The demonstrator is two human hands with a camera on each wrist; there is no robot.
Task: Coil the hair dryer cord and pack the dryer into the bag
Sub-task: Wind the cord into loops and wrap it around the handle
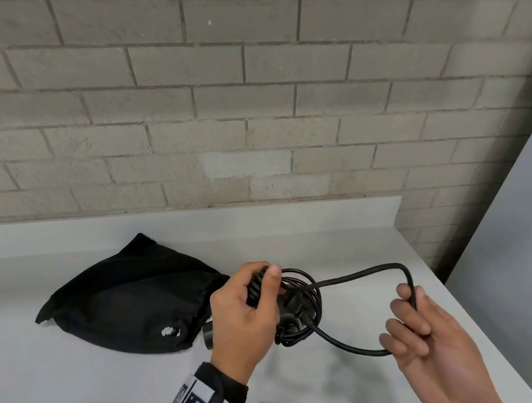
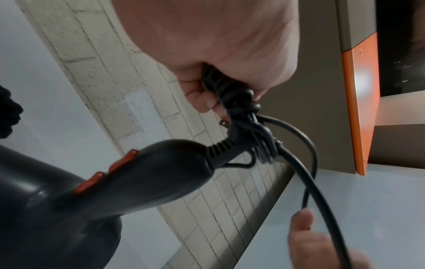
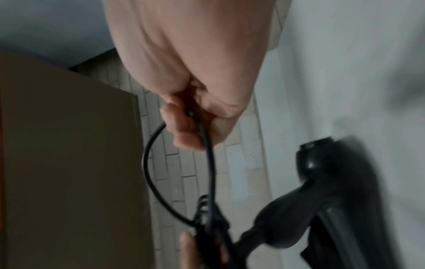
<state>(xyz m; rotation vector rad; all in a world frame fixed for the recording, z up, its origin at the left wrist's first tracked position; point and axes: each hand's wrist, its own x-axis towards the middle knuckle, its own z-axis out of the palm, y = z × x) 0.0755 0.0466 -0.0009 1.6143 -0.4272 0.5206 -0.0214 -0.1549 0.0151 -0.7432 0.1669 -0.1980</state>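
Head view: your left hand (image 1: 240, 315) grips the mostly coiled cord (image 1: 355, 274), right hand (image 1: 414, 327) pinches the last loop; bag (image 1: 127, 298) at 9 o'clock waits unpacked.

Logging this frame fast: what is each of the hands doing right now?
Left hand: grips the coiled cord bundle.
Right hand: holds the loose cord loop.

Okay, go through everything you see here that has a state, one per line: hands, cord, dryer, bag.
left hand: grips the gathered cord coils
right hand: holds the loose cord loop, fingers curled
cord: mostly coiled, one loose loop left
hair dryer: out of the bag, hanging below the left hand
bag: lying on the counter, neck gathered; whether its mouth is open cannot be told
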